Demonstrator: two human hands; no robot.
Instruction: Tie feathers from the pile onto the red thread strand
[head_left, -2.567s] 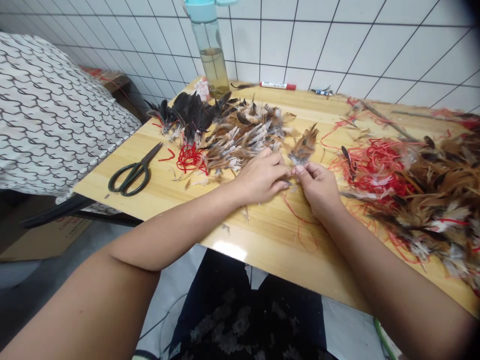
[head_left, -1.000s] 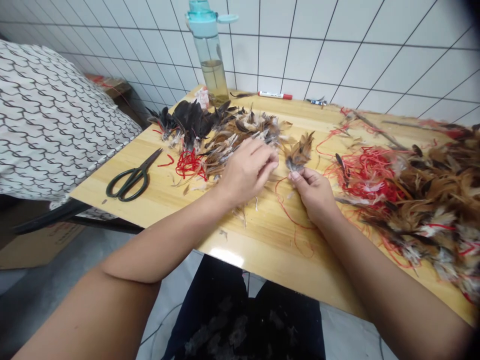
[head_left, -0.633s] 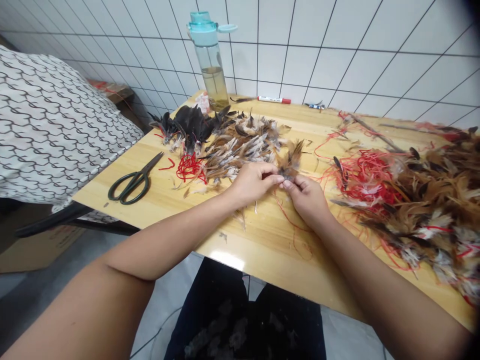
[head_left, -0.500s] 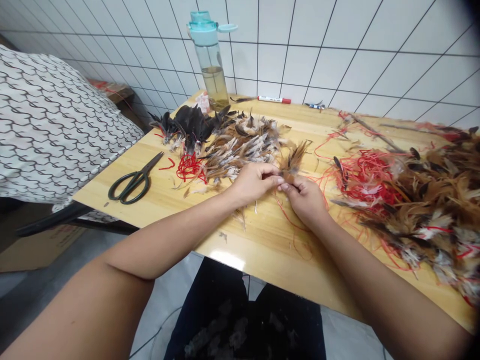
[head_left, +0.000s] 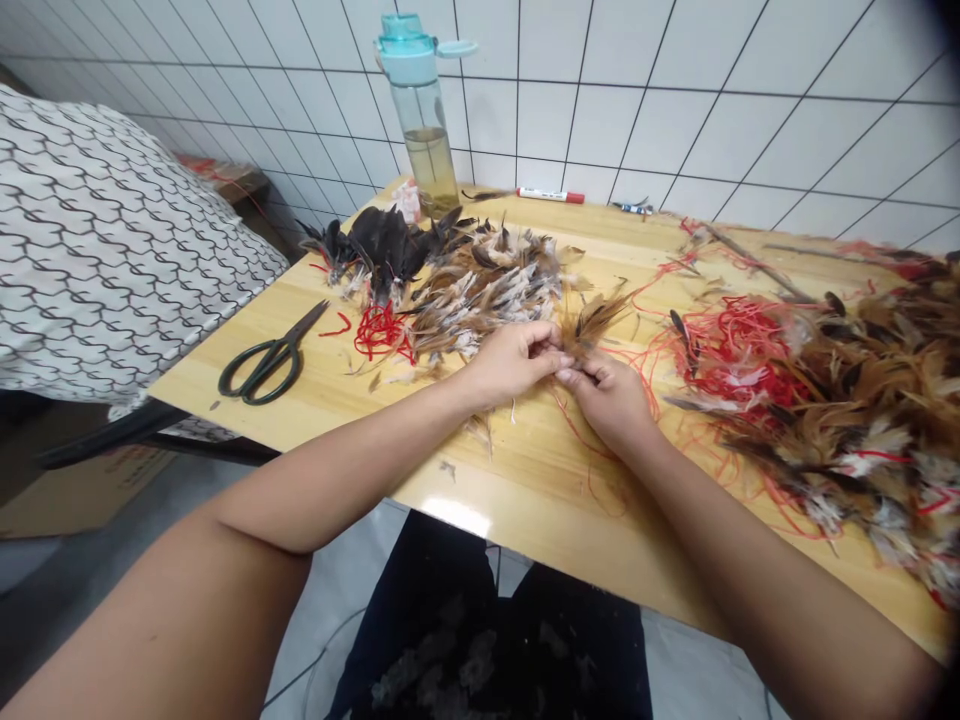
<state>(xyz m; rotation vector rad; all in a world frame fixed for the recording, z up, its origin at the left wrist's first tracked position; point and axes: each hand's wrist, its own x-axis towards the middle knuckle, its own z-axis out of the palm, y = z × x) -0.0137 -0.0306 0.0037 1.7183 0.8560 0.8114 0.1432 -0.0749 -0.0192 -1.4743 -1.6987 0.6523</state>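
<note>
My left hand (head_left: 521, 362) and my right hand (head_left: 611, 395) meet near the middle of the wooden table (head_left: 525, 500). Fingers of both hands pinch the base of a small bunch of brown feathers (head_left: 596, 320), whose tips fan up and to the right. Red string (head_left: 574, 425) lies on the table under my hands. Just behind my left hand is a pile of brown and white feathers (head_left: 495, 285). Dark feathers (head_left: 390, 245) lie farther left, with a tangle of red string (head_left: 381, 332) in front of them.
Black scissors (head_left: 274, 360) lie at the left. A bottle (head_left: 427, 130) stands at the back by the tiled wall, near a red marker (head_left: 551, 196). Tangled red string (head_left: 742, 350) and a large feather heap (head_left: 877, 400) cover the right side.
The feather bunch has tilted slightly, its tips leaning more to the right. Both hands remain pinched together in nearly the same place.
</note>
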